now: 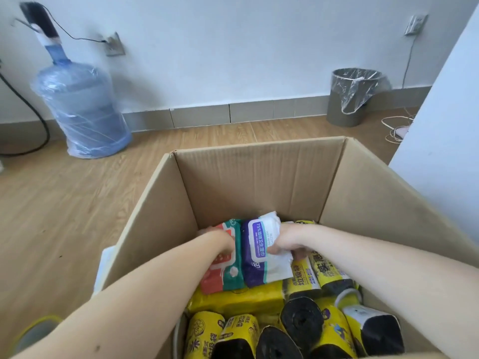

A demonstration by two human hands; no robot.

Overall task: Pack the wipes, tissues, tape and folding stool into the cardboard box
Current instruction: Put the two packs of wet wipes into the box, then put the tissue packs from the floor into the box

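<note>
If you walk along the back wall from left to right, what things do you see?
Big blue plastic water bottle with a pump on top → grey wall socket → grey bin lined with a clear plastic bag → white wall socket.

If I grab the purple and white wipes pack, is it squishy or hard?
Probably squishy: the purple and white wipes pack has a soft plastic wrapper that crinkles where the right hand grips it. It likely bends rather than rolls, since it looks flat. The shiny wrapper may be a bit slippery.
</note>
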